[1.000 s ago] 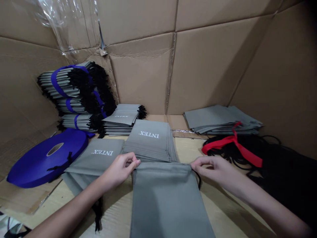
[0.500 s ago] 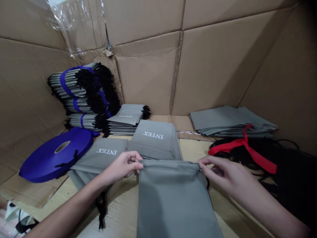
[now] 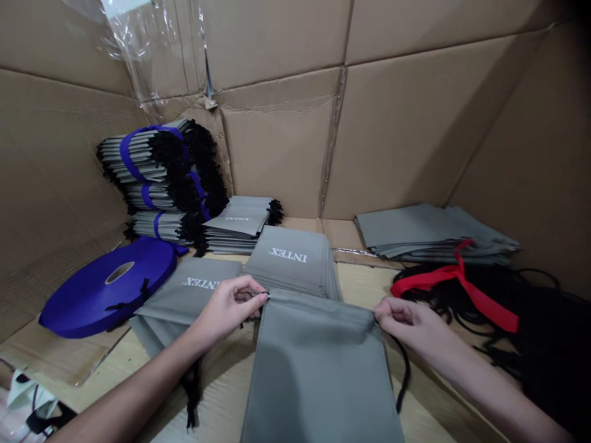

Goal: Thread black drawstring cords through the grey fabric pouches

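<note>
A plain grey fabric drawstring bag [image 3: 318, 369] lies in front of me with its hemmed top edge away from me. My left hand [image 3: 237, 301] is closed in a pinch at the bag's upper left corner, where something small, thin and dark shows between the fingertips; I cannot make out what it is. At the upper right corner my right hand [image 3: 404, 317] pinches the hem. A black cord [image 3: 404, 375] hangs down from that corner beside the bag. Just beyond stands a stack of grey bags printed INTEX [image 3: 289, 255].
On the left lie a roll of blue ribbon [image 3: 83, 301] and more printed bags [image 3: 184, 289]. Bundles tied with blue ribbon [image 3: 157, 178] are piled behind. To the right are a flat grey stack [image 3: 415, 227] and black cords [image 3: 549, 357] with a red band [image 3: 489, 301]. Cardboard walls [image 3: 281, 141] surround the table.
The bag's right corner and my right hand have come down slightly, tilting the top edge. More black cord now hangs below the right hand. A dark bit now shows at my left fingertips.
</note>
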`<state>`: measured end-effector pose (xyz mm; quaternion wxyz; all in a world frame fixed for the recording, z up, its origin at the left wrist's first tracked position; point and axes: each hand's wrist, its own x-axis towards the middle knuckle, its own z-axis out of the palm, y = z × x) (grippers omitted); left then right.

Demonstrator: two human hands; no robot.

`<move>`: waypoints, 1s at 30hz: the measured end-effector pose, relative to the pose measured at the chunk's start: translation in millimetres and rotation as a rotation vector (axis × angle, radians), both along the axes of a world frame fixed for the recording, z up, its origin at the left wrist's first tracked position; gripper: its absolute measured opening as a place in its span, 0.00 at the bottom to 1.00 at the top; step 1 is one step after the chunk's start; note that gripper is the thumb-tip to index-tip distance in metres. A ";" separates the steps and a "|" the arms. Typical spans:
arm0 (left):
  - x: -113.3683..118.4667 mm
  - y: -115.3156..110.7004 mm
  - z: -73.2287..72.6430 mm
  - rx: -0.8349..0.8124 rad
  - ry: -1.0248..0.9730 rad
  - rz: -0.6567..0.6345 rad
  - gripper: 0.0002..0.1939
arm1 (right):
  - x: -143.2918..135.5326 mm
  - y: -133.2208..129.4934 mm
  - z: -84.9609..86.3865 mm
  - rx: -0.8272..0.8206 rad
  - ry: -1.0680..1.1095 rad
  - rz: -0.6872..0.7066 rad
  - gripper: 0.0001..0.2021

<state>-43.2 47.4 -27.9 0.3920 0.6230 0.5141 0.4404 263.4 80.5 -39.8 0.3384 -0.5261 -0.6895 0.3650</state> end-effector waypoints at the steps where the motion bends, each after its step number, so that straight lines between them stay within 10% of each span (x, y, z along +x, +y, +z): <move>1: 0.2 -0.1 0.2 -0.004 -0.016 -0.008 0.10 | -1.8 -0.5 0.2 0.017 0.001 -0.020 0.07; 14: -7.9 2.9 9.3 -0.183 0.112 -0.383 0.09 | -2.1 -4.9 1.2 0.127 -0.203 -0.095 0.06; 30: -0.6 6.0 11.0 0.037 0.199 -0.052 0.07 | -12.2 -15.8 13.6 0.235 -0.120 -0.011 0.04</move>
